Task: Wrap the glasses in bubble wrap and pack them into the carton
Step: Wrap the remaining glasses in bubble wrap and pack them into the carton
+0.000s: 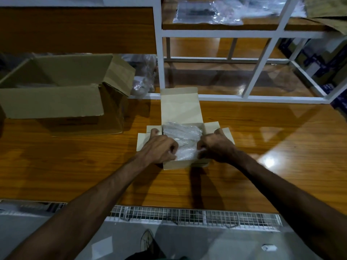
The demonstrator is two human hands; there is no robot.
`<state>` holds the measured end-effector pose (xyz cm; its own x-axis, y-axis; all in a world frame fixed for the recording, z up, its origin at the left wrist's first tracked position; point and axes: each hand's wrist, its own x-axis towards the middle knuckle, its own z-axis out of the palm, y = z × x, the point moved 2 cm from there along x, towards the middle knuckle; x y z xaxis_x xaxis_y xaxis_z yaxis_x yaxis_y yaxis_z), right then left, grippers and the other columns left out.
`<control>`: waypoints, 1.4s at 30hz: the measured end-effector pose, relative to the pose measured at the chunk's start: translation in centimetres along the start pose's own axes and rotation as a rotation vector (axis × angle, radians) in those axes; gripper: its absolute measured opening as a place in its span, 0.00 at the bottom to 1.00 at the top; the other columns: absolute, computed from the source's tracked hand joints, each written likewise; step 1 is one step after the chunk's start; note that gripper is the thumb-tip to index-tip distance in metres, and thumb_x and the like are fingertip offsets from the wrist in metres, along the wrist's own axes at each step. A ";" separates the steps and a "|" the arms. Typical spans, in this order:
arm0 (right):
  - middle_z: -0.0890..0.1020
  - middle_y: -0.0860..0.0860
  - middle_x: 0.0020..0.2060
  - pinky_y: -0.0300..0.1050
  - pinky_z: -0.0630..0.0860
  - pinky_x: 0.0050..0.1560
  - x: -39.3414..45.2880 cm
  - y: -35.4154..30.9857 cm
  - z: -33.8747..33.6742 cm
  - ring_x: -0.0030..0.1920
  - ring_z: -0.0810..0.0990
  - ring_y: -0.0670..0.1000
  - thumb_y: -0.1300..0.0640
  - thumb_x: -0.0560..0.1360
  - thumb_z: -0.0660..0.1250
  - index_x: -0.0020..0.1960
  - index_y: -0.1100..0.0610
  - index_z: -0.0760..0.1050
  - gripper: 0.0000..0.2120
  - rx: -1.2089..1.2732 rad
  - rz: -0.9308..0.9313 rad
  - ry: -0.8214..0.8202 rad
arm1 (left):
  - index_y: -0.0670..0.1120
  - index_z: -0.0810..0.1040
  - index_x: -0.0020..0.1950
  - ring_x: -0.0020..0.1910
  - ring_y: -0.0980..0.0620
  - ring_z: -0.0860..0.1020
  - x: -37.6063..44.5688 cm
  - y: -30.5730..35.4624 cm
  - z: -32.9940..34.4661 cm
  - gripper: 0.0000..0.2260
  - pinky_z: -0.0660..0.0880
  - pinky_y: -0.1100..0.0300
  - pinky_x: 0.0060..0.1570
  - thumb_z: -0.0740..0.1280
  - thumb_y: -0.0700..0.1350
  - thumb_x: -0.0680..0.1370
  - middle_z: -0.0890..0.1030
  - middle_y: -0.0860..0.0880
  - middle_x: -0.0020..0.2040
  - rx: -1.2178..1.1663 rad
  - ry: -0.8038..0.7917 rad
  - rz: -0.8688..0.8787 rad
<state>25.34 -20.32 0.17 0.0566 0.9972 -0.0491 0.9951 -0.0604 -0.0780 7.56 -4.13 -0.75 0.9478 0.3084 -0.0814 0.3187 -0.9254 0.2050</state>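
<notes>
Head view shows both hands, left hand and right hand, curled tight on the bubble-wrapped bundle between them. It sits inside the small carton on the tabletop.

glasses hidden inside bubble wrap, both fingertips tucked from sight

A glossy orange-brown wooden worktop reflects overhead light beneath a white metal-framed shelving unit; grey floor lies below.
</notes>
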 end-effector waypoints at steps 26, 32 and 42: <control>0.79 0.40 0.45 0.58 0.60 0.70 2.2 1.0 -1.9 0.52 0.75 0.46 0.49 0.75 0.73 0.52 0.46 0.77 0.08 0.077 0.208 -0.313 | 0.53 0.79 0.43 0.52 0.53 0.73 0.6 0.1 0.4 0.07 0.61 0.47 0.60 0.76 0.44 0.72 0.79 0.58 0.42 0.067 -0.081 -0.028; 0.74 0.39 0.41 0.59 0.60 0.71 2.3 -0.6 -1.7 0.54 0.71 0.45 0.58 0.78 0.70 0.47 0.46 0.77 0.07 0.146 0.223 -0.343 | 0.52 0.83 0.42 0.51 0.57 0.76 0.6 -0.3 0.3 0.04 0.58 0.47 0.67 0.76 0.43 0.74 0.82 0.59 0.42 -0.011 -0.083 -0.050; 0.75 0.47 0.71 0.68 0.52 0.75 1.5 -0.6 -1.3 0.75 0.66 0.54 0.57 0.81 0.68 0.60 0.48 0.79 0.09 0.060 0.193 -0.486 | 0.50 0.84 0.56 0.58 0.50 0.76 -0.4 0.0 0.1 0.13 0.74 0.56 0.59 0.78 0.40 0.74 0.81 0.50 0.56 -0.003 0.054 -0.088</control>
<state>24.94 -18.72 1.46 0.1805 0.8330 -0.5230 0.9631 -0.2577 -0.0780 7.19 -4.22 -0.81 0.9154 0.3998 -0.0464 0.4005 -0.8936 0.2028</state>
